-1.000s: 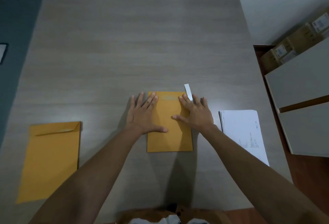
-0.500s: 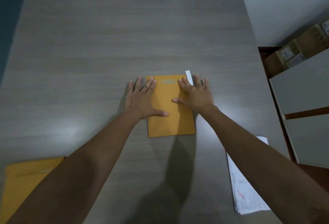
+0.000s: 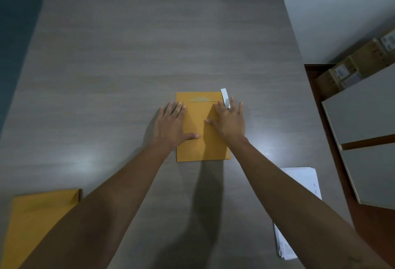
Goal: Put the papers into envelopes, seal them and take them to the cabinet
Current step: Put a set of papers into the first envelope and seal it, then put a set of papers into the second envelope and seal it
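Note:
A yellow-brown envelope point(image 3: 201, 149) lies flat on the grey wooden table point(image 3: 128, 76), its flap band across the far end. My left hand point(image 3: 171, 123) presses flat on its left side, thumb stretched across the paper. My right hand point(image 3: 229, 121) presses flat on its right side. A short white strip point(image 3: 224, 94) sticks out from between my right index and middle fingers. A second yellow-brown envelope point(image 3: 38, 215) lies near the bottom left, partly under my left forearm. A stack of printed white papers point(image 3: 303, 181) lies at the lower right, partly hidden by my right arm.
Beyond the table's right edge stand grey panels point(image 3: 363, 108) over a brown floor, with cardboard boxes point(image 3: 352, 70) behind them. A dark blue-grey surface point(image 3: 15, 33) runs along the table's left edge.
My fingers slid off the envelope's far end toward me, uncovering the flap band. The view shifted, so the second envelope and the paper stack now sit lower in frame.

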`<state>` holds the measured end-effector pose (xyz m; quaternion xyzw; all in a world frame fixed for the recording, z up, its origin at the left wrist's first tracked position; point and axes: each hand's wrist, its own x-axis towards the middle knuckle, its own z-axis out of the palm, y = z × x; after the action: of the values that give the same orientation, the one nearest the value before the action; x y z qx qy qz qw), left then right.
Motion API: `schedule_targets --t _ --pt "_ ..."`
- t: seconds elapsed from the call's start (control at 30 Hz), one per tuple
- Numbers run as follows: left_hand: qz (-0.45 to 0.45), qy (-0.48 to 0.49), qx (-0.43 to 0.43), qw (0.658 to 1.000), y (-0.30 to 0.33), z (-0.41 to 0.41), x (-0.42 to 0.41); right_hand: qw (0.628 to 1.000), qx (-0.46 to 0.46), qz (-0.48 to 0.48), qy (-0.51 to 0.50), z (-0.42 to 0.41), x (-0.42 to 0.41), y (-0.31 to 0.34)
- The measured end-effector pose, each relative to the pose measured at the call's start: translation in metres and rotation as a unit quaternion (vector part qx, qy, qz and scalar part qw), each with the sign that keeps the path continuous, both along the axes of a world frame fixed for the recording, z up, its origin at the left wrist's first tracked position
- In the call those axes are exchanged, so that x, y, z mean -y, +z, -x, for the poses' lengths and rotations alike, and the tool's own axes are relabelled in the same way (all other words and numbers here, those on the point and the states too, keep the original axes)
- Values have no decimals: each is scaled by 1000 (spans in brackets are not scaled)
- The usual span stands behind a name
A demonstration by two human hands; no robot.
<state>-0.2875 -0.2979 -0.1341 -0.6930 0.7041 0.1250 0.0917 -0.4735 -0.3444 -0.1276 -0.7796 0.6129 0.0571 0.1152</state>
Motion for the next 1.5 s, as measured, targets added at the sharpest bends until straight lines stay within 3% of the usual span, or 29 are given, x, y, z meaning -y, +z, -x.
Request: schedule_targets --t 0.1,0.27,0.5,0.57,0.7,0.83,1.03,1.2,1.37,1.5 --pt "43 8 -16 999 2 2 -21 999 7 40 9 -8 -20 11" --pt "50 56 -54 996 14 -15 -75 988 107 108 1 -28 -75 18" --pt "34 200 -67 977 23 -86 -194 981 113 111 109 -90 -161 8" --pt "56 270 -52 960 26 -110 -232 977 124 107 140 -112 -189 4" --pt "117 429 -40 895 34 -159 -309 974 139 57 172 -160 -245 -1" --pt "58 521 -24 851 34 -200 -372 963 199 -4 181 -209 -288 2" --pt "1 555 -65 829 17 -226 -411 953 272 -73 113 -271 -295 20" --pt "7 536 -40 843 14 -232 -412 971 157 -135 120 -307 -270 16" --pt "45 537 -30 842 15 -234 -413 977 109 -78 166 -312 -265 9" --pt "76 531 -27 844 21 -235 -413 976 148 -65 148 -308 -265 3"
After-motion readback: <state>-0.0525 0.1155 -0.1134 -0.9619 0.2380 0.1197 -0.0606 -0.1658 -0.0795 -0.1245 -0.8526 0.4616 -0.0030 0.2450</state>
